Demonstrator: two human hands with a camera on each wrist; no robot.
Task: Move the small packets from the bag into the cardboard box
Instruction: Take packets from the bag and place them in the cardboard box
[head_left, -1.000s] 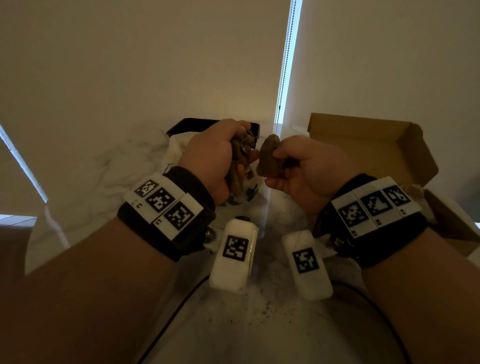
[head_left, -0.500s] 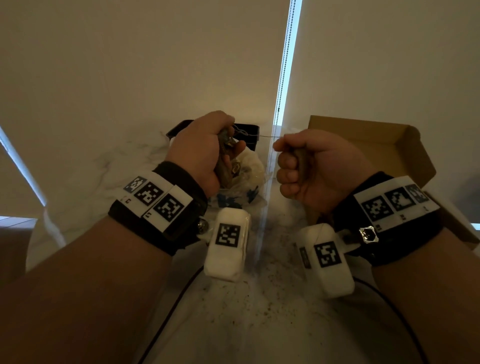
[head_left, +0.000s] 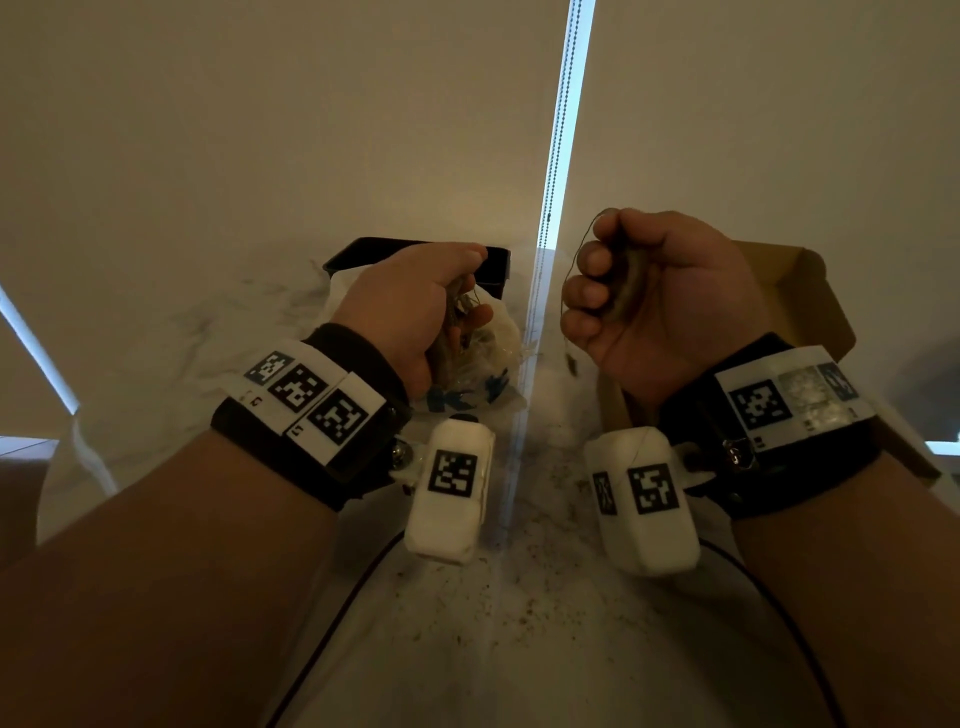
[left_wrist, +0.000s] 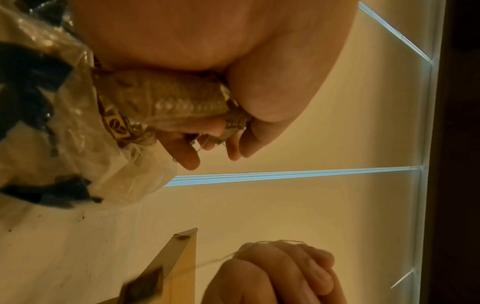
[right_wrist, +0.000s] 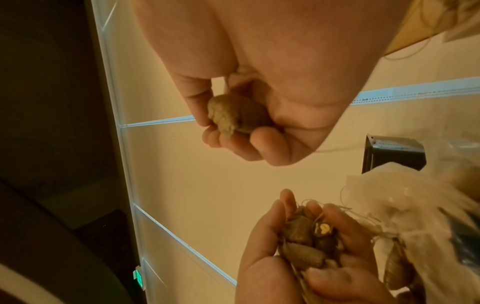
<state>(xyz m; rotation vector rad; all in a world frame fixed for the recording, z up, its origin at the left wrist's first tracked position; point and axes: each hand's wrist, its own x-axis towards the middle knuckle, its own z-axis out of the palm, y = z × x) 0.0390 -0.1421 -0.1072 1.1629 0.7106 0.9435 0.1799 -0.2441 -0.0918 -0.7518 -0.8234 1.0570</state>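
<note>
The right hand has swung up and right, toward the box at right, clenched round one packet trailing thread, while the left hand at centre grips a bunch above the bag; most packets look unboxed.

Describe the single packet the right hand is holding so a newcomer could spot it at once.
Start at the open cardboard box on the right; just left of it is the right hand, raised and curled. Inside its fingers sits one brown packet trailing a thin string, whereas the left hand grips a whole cluster over the plastic bag.
</note>
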